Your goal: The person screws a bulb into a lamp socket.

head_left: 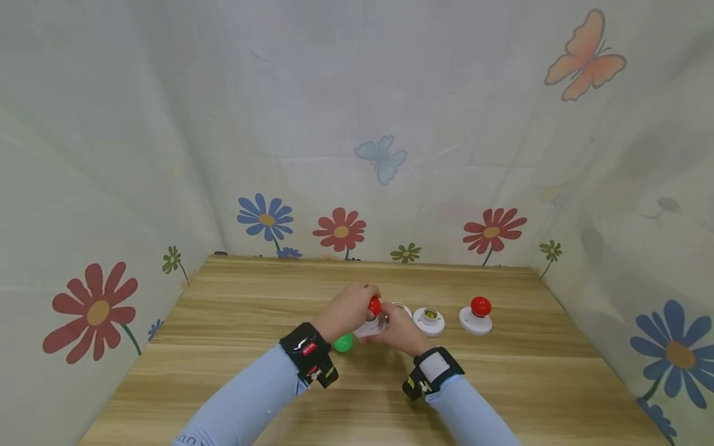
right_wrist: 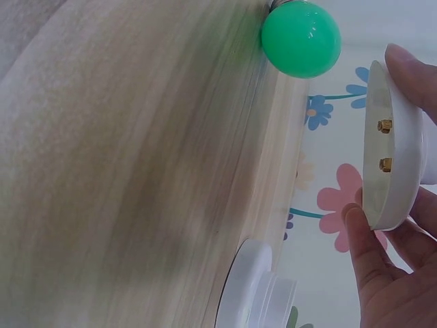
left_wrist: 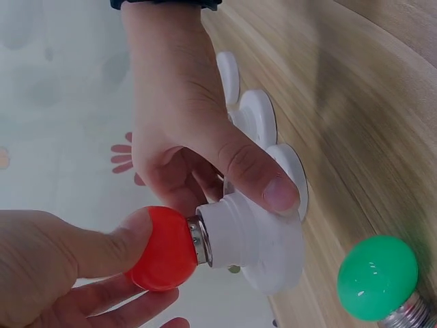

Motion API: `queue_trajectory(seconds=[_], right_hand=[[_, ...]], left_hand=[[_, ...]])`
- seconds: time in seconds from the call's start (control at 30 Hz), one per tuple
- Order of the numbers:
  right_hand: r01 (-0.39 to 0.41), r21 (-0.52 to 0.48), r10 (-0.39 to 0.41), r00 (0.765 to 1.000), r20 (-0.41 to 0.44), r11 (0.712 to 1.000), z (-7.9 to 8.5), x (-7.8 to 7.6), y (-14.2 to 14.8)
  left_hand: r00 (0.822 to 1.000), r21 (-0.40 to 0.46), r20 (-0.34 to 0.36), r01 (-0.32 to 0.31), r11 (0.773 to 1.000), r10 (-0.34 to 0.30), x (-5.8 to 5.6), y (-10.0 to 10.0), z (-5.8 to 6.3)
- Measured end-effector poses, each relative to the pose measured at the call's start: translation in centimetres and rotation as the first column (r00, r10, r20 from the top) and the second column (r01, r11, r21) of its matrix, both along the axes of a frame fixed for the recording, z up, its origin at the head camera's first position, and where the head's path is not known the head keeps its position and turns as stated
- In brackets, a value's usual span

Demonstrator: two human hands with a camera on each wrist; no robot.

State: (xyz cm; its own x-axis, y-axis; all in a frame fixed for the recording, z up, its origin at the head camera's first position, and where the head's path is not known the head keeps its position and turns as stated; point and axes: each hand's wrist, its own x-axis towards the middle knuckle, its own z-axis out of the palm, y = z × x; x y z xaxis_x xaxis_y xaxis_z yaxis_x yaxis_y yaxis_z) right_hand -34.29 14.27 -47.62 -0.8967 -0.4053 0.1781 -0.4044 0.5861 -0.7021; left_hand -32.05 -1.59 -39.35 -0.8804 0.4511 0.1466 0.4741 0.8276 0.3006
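My left hand [head_left: 347, 311] pinches a red light bulb [left_wrist: 164, 249] between thumb and fingers. The bulb's metal screw base sits at the mouth of a white lamp holder [left_wrist: 256, 239], partly inside it. Gripping the round base of that holder is my right hand [head_left: 403, 329], thumb on one side and fingers on the other. The holder is tilted and raised off the table; in the right wrist view its hollow underside [right_wrist: 379, 147] shows two brass screws. A green bulb [head_left: 343, 342] lies on the table just below my left hand.
To the right stand two white lamp holders without bulbs, one [head_left: 429, 321] fully visible and another [head_left: 400, 306] partly behind my right hand. Farther right, a red bulb [head_left: 481, 306] sits in a holder [head_left: 475, 323]. A flowered curtain [head_left: 357, 186] surrounds the wooden table [head_left: 268, 291].
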Motion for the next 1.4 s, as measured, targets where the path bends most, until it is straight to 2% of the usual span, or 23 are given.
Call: queue_trajectory(seconds=[0.1, 0.17, 0.27, 0.37, 0.47, 0.77, 1.0, 1.13, 1.27, 1.4], right_hand=[[0.009, 0.002, -0.009, 1.0, 0.0, 1.0, 0.04, 0.1, 0.03], [0.021, 0.001, -0.021, 1.0, -0.002, 1.0, 0.04, 0.17, 0.04], [0.04, -0.002, -0.04, 0.999, -0.003, 0.999, 0.1, 0.26, -0.02], [0.033, 0.001, -0.033, 0.999, -0.023, 0.999, 0.11, 0.24, -0.11], [0.02, 0.006, -0.02, 0.999, -0.04, 1.0, 0.26, 0.27, -0.18], [0.035, 0.017, -0.035, 0.999, -0.013, 0.999, 0.47, 0.39, -0.08], [0.008, -0.019, -0.008, 1.0, 0.007, 1.0, 0.31, 0.26, 0.12], [-0.005, -0.035, 0.005, 1.0, 0.003, 0.999, 0.18, 0.26, 0.17], [-0.003, -0.029, 0.003, 1.0, -0.01, 1.0, 0.13, 0.27, 0.14], [0.008, -0.019, -0.008, 1.0, -0.015, 1.0, 0.18, 0.39, 0.06]], left_hand=[[0.999, 0.043, 0.042, -0.035, 0.998, 0.034, -0.01, 0.05, -0.01], [0.998, 0.045, 0.024, -0.065, 0.997, 0.064, 0.01, 0.07, 0.0], [0.991, 0.0, -0.077, -0.106, 0.994, 0.105, 0.12, 0.11, -0.09], [0.971, -0.085, -0.205, -0.141, 0.986, 0.121, 0.27, 0.15, -0.26], [0.961, -0.119, -0.243, -0.163, 0.979, 0.13, 0.44, 0.19, -0.38], [0.969, -0.115, -0.204, -0.169, 0.979, 0.143, 0.3, 0.37, -0.63], [0.99, -0.044, -0.123, -0.067, 0.997, 0.062, 0.41, 0.17, -0.2], [0.997, -0.016, -0.077, -0.031, 0.999, 0.03, 0.52, 0.11, 0.03], [0.999, -0.007, -0.036, -0.04, 0.999, 0.04, 0.52, 0.13, 0.07], [0.996, 0.008, -0.017, -0.09, 0.996, 0.09, 0.5, 0.18, 0.1]])
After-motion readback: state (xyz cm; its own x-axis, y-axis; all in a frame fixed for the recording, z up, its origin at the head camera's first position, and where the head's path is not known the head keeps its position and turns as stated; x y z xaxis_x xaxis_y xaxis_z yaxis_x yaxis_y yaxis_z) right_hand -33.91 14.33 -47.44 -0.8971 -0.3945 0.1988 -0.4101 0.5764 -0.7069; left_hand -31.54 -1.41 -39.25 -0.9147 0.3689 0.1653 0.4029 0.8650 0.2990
